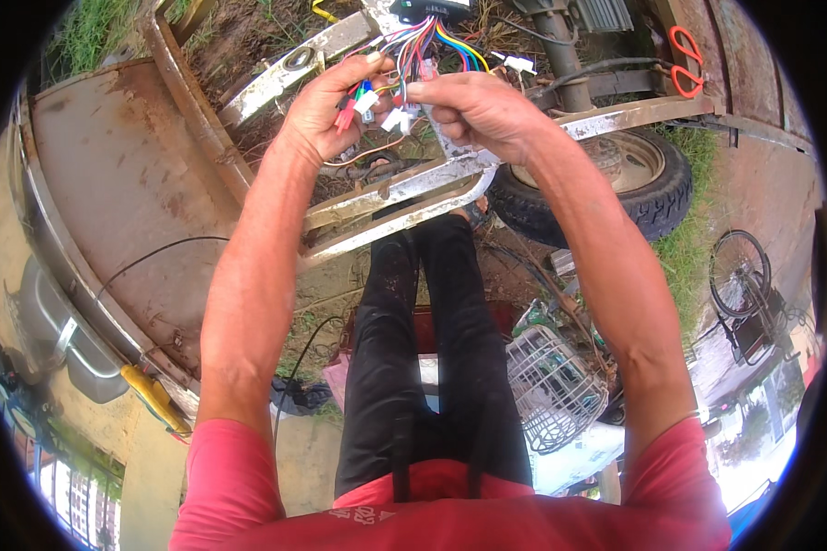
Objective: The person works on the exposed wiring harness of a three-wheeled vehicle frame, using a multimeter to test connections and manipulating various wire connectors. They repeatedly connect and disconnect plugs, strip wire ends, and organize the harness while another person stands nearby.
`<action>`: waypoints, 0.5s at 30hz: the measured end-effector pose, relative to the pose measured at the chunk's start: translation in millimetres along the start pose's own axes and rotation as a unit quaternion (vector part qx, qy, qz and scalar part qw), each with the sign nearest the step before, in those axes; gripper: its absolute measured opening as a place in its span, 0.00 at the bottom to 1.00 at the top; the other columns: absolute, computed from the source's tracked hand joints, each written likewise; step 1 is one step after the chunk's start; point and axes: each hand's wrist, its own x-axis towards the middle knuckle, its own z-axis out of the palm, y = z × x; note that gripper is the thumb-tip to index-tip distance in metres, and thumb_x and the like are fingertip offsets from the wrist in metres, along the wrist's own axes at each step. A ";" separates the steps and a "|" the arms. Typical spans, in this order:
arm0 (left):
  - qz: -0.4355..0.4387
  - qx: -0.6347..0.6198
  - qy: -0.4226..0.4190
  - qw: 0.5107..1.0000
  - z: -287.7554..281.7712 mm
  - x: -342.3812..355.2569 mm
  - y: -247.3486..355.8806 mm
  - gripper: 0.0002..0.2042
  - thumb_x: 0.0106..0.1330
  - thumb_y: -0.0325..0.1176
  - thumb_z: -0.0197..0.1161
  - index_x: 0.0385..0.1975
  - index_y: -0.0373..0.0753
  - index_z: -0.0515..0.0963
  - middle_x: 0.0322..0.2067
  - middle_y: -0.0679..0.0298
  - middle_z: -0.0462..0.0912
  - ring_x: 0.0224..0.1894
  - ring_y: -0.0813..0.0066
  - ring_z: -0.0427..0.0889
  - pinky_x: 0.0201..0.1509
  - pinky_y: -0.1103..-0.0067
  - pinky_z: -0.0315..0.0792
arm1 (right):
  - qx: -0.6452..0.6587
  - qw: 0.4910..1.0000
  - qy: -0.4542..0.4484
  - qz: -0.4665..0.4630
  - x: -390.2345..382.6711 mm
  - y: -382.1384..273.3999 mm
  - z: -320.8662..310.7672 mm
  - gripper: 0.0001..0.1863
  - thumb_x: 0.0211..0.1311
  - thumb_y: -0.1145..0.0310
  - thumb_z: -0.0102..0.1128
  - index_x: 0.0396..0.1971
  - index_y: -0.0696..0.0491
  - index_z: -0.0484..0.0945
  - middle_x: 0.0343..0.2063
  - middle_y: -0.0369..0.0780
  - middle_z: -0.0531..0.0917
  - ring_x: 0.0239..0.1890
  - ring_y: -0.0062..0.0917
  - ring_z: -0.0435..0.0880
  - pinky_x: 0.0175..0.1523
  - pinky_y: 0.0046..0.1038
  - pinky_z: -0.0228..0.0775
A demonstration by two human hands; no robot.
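Observation:
My left hand (331,110) is closed on a bunch of wires, with red, green, blue and white connectors (366,96) among its fingers. To its right, my right hand (459,110) pinches a wire close to some white plugs (397,119). Many coloured wires (459,46) fan down from a black box (430,11) at the top of the view. Both hands are above a rusty, white-painted metal frame (386,197).
A wheel (652,202) lies under the frame at right. A rusty panel (129,156) fills the left. Orange-red handled tool (685,78) rests top right. A wire basket (551,386) is beside my legs; a bicycle (740,285) stands far right.

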 end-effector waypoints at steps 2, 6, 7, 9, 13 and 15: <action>0.000 0.012 0.006 1.000 8.4 -2.9 -1.4 0.08 0.72 0.34 0.66 0.42 0.36 0.81 0.31 0.65 0.82 0.32 0.75 0.80 0.34 0.78 0.75 | -0.029 1.000 -0.008 -0.002 6.7 0.8 5.0 0.12 0.64 0.59 0.70 0.30 0.51 0.81 0.19 0.25 0.69 0.19 0.11 0.62 0.25 0.19 0.52; 0.019 0.052 0.019 0.998 3.3 -0.7 -0.4 0.09 0.71 0.34 0.67 0.44 0.37 0.80 0.32 0.65 0.83 0.34 0.75 0.81 0.36 0.76 0.76 | -0.009 1.000 0.010 -0.017 9.1 6.1 1.9 0.11 0.65 0.59 0.69 0.36 0.51 0.83 0.25 0.27 0.74 0.25 0.13 0.68 0.32 0.21 0.60; 0.025 0.063 0.012 0.998 -3.9 -0.3 1.0 0.09 0.71 0.34 0.67 0.44 0.38 0.80 0.33 0.65 0.83 0.35 0.75 0.81 0.37 0.75 0.76 | 0.013 1.000 0.004 -0.014 6.4 5.2 2.0 0.11 0.66 0.60 0.68 0.38 0.51 0.83 0.27 0.27 0.75 0.28 0.13 0.70 0.34 0.22 0.62; 0.048 0.132 0.070 0.988 -12.0 -1.2 1.8 0.11 0.71 0.33 0.66 0.48 0.38 0.79 0.35 0.66 0.83 0.35 0.76 0.81 0.38 0.76 0.75 | 0.057 0.998 -0.003 -0.011 -2.6 2.5 -0.6 0.11 0.67 0.60 0.67 0.42 0.50 0.84 0.31 0.28 0.78 0.33 0.13 0.74 0.40 0.22 0.66; 0.077 0.222 0.145 0.961 -14.3 -2.5 2.4 0.13 0.71 0.33 0.66 0.53 0.39 0.78 0.39 0.66 0.83 0.37 0.76 0.80 0.40 0.77 0.75 | 0.129 0.988 -0.076 -0.020 -9.7 4.2 -17.8 0.15 0.71 0.60 0.63 0.52 0.51 0.83 0.39 0.28 0.82 0.40 0.15 0.78 0.45 0.24 0.71; 0.084 0.249 0.162 0.951 -17.1 -3.7 2.2 0.14 0.71 0.32 0.65 0.54 0.38 0.77 0.41 0.66 0.83 0.37 0.76 0.80 0.41 0.77 0.75 | 0.149 0.981 -0.122 -0.033 -8.5 6.6 -25.2 0.17 0.73 0.60 0.61 0.55 0.52 0.81 0.41 0.29 0.83 0.41 0.16 0.80 0.45 0.24 0.73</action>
